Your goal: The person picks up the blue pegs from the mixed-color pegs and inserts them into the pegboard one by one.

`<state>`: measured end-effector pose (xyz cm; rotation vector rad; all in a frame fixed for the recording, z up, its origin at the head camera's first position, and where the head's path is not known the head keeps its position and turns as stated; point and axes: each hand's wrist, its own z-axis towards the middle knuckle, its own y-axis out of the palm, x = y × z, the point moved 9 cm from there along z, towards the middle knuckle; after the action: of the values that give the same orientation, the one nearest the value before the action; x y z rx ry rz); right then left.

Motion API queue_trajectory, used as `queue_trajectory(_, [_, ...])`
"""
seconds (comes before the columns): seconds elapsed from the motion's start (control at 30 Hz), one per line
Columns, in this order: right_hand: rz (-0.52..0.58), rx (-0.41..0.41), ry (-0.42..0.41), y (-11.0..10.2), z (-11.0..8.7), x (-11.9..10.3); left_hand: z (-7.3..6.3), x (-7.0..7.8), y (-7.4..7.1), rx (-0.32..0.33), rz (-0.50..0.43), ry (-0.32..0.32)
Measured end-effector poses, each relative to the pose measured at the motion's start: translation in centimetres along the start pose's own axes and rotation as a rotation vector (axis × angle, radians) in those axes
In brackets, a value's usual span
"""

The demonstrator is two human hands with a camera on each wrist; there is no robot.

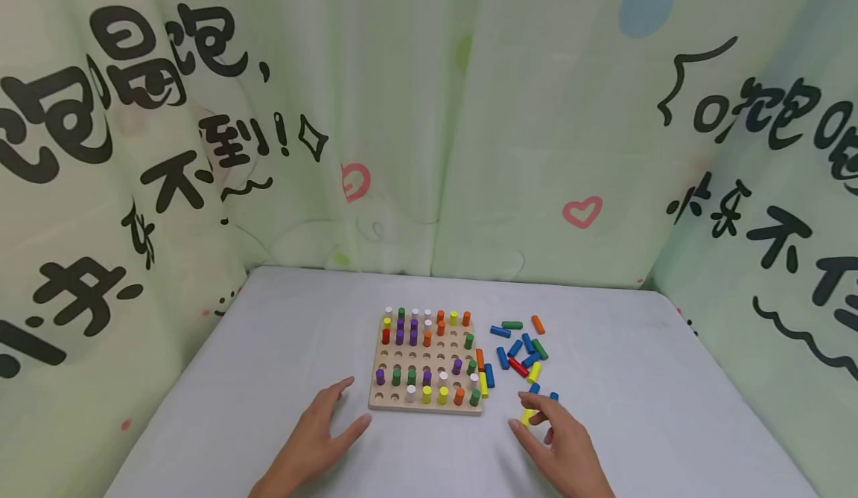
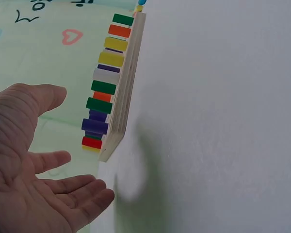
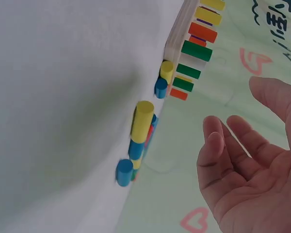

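Note:
A wooden pegboard (image 1: 424, 410) with rows of holes lies flat on the white table. Upright in it stand coloured pegs: white, yellow, orange, purple, green and a red one; several holes in the middle rows hold none. Just left of the board's front corner, my left hand (image 1: 315, 435) hovers with thumb and fingers spread, holding nothing. My right hand (image 1: 563, 442) is to the right of the board with loosely bent fingers and nothing in its grasp. In the right wrist view, a yellow peg (image 3: 144, 119) and a blue peg (image 3: 124, 173) lie near that hand.
Loose pegs are scattered right of the board, among them a red peg (image 1: 518, 367), a green peg (image 1: 512, 325) and several blue ones. Some lie against the board's right edge. Behind the white table (image 1: 302, 312) hangs a pale green curtain (image 1: 496, 148) with printed lettering.

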<state>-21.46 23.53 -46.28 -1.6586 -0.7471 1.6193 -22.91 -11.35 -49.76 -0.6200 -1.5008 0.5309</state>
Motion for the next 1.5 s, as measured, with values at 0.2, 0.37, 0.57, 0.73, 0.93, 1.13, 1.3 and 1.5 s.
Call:
queue_trajectory(0.2, [0.053,0.036,-0.025,0.3,0.9,-0.5,0.5,0.1,0.2,0.012,-0.012,0.010])
queue_trajectory(0.37, [0.061,0.051,-0.028,0.4,1.7,-1.0,1.0,0.2,0.4,0.002,-0.015,0.013])
queue_trajectory(0.57, [0.076,0.057,-0.015,0.8,2.8,-0.8,1.7,0.6,0.2,-0.004,0.000,0.020])
queue_trajectory(0.73, [0.087,0.055,-0.013,1.2,3.7,-0.6,2.2,1.0,-0.1,0.008,-0.008,0.066])
queue_trajectory(0.93, [0.113,0.041,0.010,1.6,4.7,-0.3,2.9,0.9,0.0,0.005,-0.023,0.079])
queue_trajectory(1.13, [0.126,0.029,-0.010,2.1,5.6,-0.2,3.5,0.5,0.4,-0.013,-0.002,0.039])
queue_trajectory(1.3, [0.122,0.027,-0.004,2.5,6.0,0.0,3.8,0.2,0.8,-0.035,0.022,0.002])
queue_trajectory(1.5, [0.096,0.006,-0.009,2.9,6.5,0.0,4.3,0.0,1.2,-0.066,0.043,-0.027])
